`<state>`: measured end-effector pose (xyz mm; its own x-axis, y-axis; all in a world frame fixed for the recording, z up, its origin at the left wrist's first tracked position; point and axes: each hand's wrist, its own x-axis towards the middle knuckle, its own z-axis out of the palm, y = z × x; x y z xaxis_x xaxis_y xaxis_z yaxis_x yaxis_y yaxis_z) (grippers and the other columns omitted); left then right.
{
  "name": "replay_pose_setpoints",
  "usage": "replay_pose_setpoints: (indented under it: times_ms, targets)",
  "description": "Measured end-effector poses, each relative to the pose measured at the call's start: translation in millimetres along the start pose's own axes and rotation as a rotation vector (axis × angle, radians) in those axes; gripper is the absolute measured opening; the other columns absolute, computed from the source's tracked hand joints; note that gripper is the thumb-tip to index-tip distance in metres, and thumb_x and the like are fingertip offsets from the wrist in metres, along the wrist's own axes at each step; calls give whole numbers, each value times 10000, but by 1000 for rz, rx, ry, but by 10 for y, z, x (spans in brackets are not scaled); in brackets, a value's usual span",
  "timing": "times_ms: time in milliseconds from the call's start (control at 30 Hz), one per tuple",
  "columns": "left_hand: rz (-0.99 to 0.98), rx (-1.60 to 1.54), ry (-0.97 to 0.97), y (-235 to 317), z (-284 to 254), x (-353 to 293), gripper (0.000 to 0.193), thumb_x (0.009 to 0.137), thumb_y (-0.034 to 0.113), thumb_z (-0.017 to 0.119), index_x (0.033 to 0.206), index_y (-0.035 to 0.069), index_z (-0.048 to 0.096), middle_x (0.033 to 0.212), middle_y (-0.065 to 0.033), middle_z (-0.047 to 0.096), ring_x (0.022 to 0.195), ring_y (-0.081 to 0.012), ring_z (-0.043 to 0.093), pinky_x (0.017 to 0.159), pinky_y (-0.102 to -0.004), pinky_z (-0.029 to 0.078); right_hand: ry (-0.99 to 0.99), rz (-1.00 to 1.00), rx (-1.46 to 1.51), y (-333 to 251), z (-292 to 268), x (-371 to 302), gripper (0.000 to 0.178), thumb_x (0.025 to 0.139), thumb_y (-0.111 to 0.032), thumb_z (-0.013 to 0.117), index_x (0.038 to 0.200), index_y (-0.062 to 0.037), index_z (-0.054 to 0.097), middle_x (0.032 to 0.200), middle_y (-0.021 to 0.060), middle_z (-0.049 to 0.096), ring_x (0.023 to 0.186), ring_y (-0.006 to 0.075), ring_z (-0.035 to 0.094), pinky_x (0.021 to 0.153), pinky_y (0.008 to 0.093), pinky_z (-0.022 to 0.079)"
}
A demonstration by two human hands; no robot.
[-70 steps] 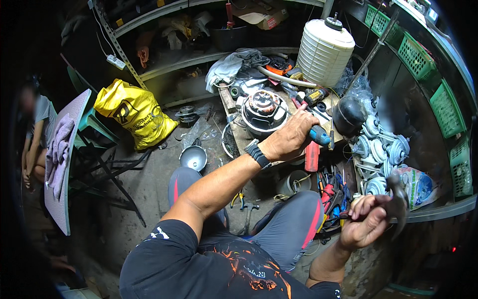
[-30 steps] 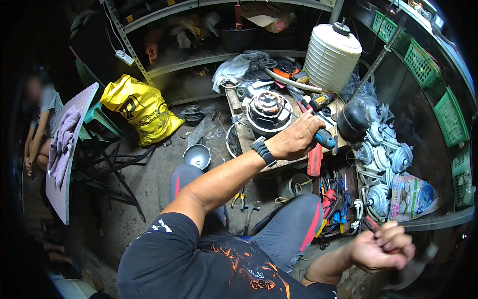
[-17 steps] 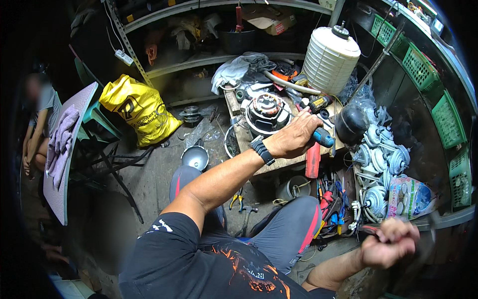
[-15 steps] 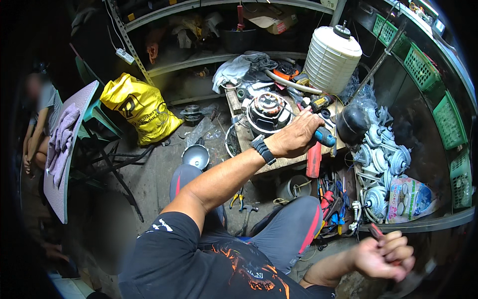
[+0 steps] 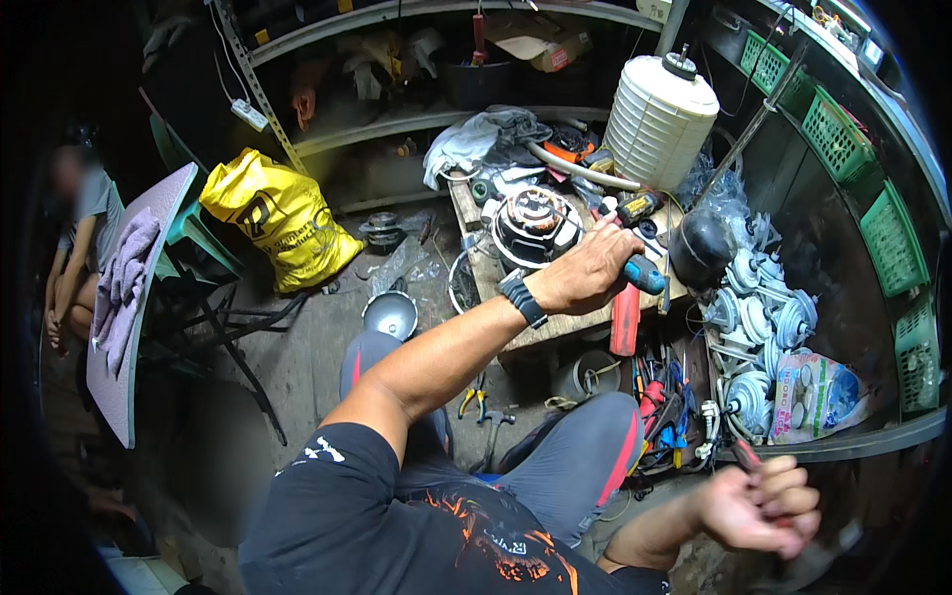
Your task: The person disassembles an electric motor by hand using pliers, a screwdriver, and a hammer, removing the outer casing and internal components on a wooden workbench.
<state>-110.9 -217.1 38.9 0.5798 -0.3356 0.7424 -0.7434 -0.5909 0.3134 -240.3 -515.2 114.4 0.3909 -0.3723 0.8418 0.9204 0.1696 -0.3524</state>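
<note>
Hammer (image 5: 747,456) sits clenched in our right grip (image 5: 759,509), both partly blurred. Farther off, we wrap our left grip (image 5: 595,270) around a blue-handled tool (image 5: 647,275) at the wooden desk (image 5: 557,328). Just beside it stands an electric motor (image 5: 525,245), copper windings (image 5: 536,205) already exposed; how much remains, we cannot tell. Behind rises a ribbed white tank (image 5: 661,111).

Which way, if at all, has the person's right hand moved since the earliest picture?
Yes: judged against the printed plastic bag, the right hand has moved lower in the view, farther below the bag, and slightly rightward.
</note>
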Motion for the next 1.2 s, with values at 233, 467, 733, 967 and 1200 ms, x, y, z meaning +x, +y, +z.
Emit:
replay_pose_setpoints:
  times_ms: [233, 467, 733, 967, 1200]
  targets:
    - [35, -3, -32, -121, 26, -147, 507, 854, -15, 671, 1320, 50, 482, 1206, -188, 557, 1261, -434, 527, 1242, -622, 265, -191, 726, 62, 418, -77, -420, 291, 1153, -365, 438, 1042, -104, 503, 744, -12, 412, 550, 76, 356, 485, 241, 319]
    - [-40, 21, -39, -88, 57, -153, 476, 888, 48, 682, 1325, 53, 493, 1291, -222, 556, 1356, -452, 497, 1267, -628, 221, -117, 937, -112, 623, -297, -541, 350, 1141, -431, 451, 1022, -105, 502, 716, -27, 387, 516, 61, 342, 452, 231, 323]
    - [-14, 26, 35, 14, 0, -170, 322, 881, -11, 581, 1193, 45, 518, 1047, -161, 542, 1140, -386, 586, 1253, -621, 249, -43, 944, -116, 511, -66, -522, 397, 1137, -468, 437, 957, -120, 499, 694, -35, 377, 517, 61, 323, 448, 237, 299]
    - [25, 20, 30, -47, 153, -5, 298, 872, -18, 562, 1160, 43, 514, 1016, -150, 533, 1078, -383, 587, 1254, -622, 244, -407, 230, -611, 761, -13, -728, 463, 1139, -475, 366, 945, -99, 553, 731, 12, 507, 602, 138, 455, 531, 293, 370]
    - [17, 62, 18, -19, 279, -260, 472, 871, 43, 643, 1314, -14, 491, 1173, -240, 552, 1194, -480, 532, 1163, -596, 359, -153, 748, -87, 532, 122, -341, 410, 1146, -425, 427, 977, -56, 483, 720, -13, 380, 540, 68, 330, 482, 231, 300]
